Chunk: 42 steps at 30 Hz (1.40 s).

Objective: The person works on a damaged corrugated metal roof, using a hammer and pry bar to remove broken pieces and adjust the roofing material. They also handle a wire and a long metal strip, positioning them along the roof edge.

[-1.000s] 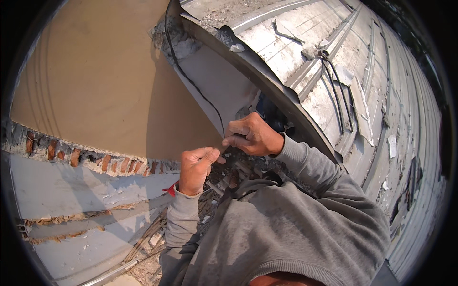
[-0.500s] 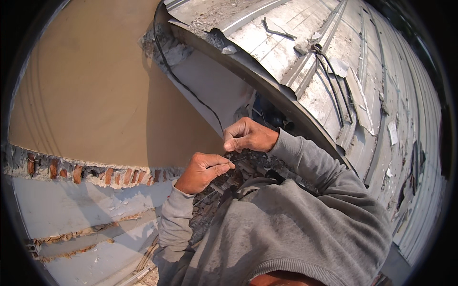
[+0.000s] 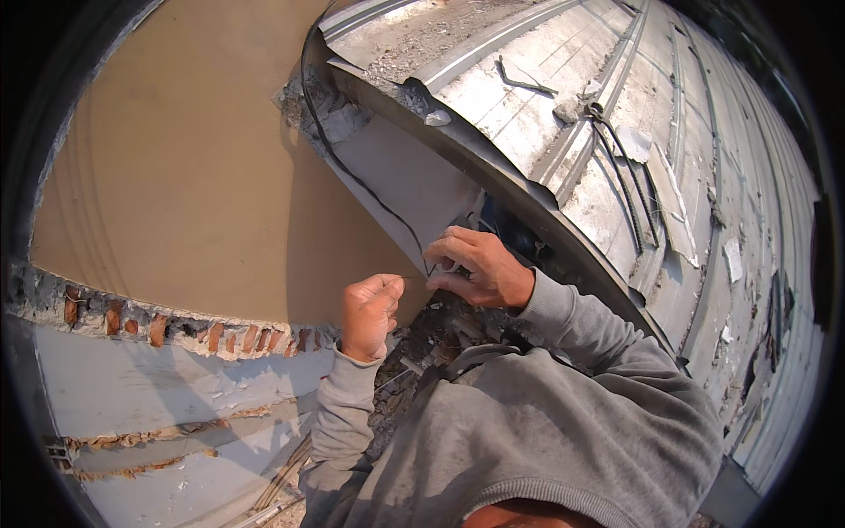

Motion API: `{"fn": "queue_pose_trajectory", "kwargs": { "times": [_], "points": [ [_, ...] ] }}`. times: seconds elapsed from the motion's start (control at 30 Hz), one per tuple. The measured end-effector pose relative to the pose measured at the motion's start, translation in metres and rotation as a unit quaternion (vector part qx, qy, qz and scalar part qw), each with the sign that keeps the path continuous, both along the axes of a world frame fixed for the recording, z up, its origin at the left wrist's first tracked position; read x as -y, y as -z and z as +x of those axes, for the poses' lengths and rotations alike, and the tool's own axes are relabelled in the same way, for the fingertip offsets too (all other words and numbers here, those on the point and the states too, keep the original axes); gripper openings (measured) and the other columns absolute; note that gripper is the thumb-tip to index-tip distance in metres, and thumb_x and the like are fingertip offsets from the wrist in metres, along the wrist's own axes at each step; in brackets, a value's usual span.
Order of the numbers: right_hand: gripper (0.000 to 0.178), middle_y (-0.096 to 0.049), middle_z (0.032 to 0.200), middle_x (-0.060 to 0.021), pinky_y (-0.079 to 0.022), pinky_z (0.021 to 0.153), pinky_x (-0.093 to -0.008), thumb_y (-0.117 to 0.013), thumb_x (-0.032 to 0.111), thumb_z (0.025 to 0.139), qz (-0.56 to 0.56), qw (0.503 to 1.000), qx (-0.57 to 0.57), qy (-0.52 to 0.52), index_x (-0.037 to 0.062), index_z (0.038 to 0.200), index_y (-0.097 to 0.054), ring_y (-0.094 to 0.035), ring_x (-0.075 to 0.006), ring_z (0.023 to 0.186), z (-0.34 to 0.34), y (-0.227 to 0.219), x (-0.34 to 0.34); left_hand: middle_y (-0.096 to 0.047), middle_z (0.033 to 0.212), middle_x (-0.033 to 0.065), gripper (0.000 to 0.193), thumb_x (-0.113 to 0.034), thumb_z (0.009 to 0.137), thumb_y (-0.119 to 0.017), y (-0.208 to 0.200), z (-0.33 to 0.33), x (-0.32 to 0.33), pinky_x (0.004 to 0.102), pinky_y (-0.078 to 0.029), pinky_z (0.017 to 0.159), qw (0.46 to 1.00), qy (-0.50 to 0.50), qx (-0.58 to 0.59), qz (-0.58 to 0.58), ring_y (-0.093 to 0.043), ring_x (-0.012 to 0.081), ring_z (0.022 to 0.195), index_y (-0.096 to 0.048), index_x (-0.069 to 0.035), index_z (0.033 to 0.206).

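A long black cable hangs from the top of the view, and its lower end reaches the fingertips of my right hand. Thumb and index finger of that hand pinch together at the cable's end. Beside it on the left, my left hand is closed, with thumb and index finger pressed together. A thin wire runs across the small gap between the two hands. Its ends are hidden in the fingers.
A tan wall with a broken brick edge stands at left. Corrugated metal roofing with a bent edge fills the right side, carrying a looped black cord and loose scraps. Rubble lies below my hands.
My hands have drawn apart slightly, the right moving right and a little down, the left turning more upright. The wire now stretches between them. The whole view has shifted slightly.
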State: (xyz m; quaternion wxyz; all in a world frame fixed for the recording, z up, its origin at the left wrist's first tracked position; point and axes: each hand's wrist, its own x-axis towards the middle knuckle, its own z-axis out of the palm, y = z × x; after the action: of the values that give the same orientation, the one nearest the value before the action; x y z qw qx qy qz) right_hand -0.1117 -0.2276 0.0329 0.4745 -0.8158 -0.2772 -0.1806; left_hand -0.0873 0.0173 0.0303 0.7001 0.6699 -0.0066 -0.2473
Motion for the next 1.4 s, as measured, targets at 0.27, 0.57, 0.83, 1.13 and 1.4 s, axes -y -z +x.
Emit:
{"fn": "queue_pose_trajectory", "kwargs": {
  "times": [0.27, 0.57, 0.83, 1.13, 1.4],
  "points": [
    [0.025, -0.071, 0.089, -0.0182, -0.055, 0.07, -0.0461, -0.077, 0.019, 0.091, 0.025, 0.987, -0.147, -0.066, -0.0022, 0.103, -0.073, -0.07, -0.0378, 0.078, -0.007, 0.019, -0.004, -0.065, 0.068, 0.0073, 0.011, -0.005, 0.096, -0.067, 0.001, -0.016, 0.014, 0.0321, -0.046, 0.057, 0.897, 0.132, 0.394, 0.151, -0.058, 0.0134, 0.061, -0.074, 0.004, 0.092],
    [0.021, -0.071, 0.079, -0.014, -0.054, 0.067, -0.0394, -0.077, 0.019, 0.094, -0.01, 0.999, 0.015, -0.033, -0.0016, 0.095, -0.074, -0.07, -0.0274, 0.072, -0.023, 0.028, 0.0, -0.064, 0.071, 0.0138, 0.002, -0.003, 0.089, -0.07, -0.005, -0.013, 0.024, 0.0418, -0.048, 0.055, 0.801, 0.137, 0.536, 0.231, -0.066, 0.0314, 0.062, -0.069, -0.001, 0.088],
    [0.027, -0.065, 0.072, -0.007, -0.055, 0.067, -0.0356, -0.075, 0.023, 0.098, 0.285, 0.855, -0.419, -0.113, -0.0025, 0.088, -0.071, -0.061, -0.0207, 0.059, -0.029, 0.035, 0.0, -0.062, 0.068, 0.0111, 0.004, -0.001, 0.086, -0.071, -0.002, -0.019, 0.022, 0.0418, -0.047, 0.054, 0.671, 0.186, 0.619, 0.365, -0.064, 0.0314, 0.061, -0.068, -0.002, 0.086],
    [0.018, -0.072, 0.094, -0.0156, -0.054, 0.071, -0.0368, -0.074, 0.015, 0.096, 0.004, 0.995, -0.075, -0.061, -0.0024, 0.102, -0.072, -0.068, -0.0254, 0.08, 0.008, 0.006, 0.021, -0.069, 0.072, 0.0114, 0.005, -0.003, 0.095, -0.07, -0.002, 0.002, 0.021, 0.0348, -0.048, 0.058, 0.837, 0.167, 0.478, 0.209, -0.064, 0.018, 0.061, -0.071, 0.002, 0.094],
    [0.067, -0.07, 0.107, -0.0136, -0.057, 0.077, -0.0351, -0.086, 0.039, 0.088, 0.111, 0.984, 0.067, 0.124, -0.0032, 0.134, -0.06, -0.068, -0.0213, 0.088, 0.033, -0.011, -0.019, -0.037, 0.061, -0.0069, 0.021, -0.021, 0.108, -0.059, -0.043, 0.076, 0.05, 0.0231, -0.03, 0.047, 0.954, -0.201, 0.144, -0.169, -0.033, 0.0035, 0.053, -0.066, -0.001, 0.105]
  ]
}}
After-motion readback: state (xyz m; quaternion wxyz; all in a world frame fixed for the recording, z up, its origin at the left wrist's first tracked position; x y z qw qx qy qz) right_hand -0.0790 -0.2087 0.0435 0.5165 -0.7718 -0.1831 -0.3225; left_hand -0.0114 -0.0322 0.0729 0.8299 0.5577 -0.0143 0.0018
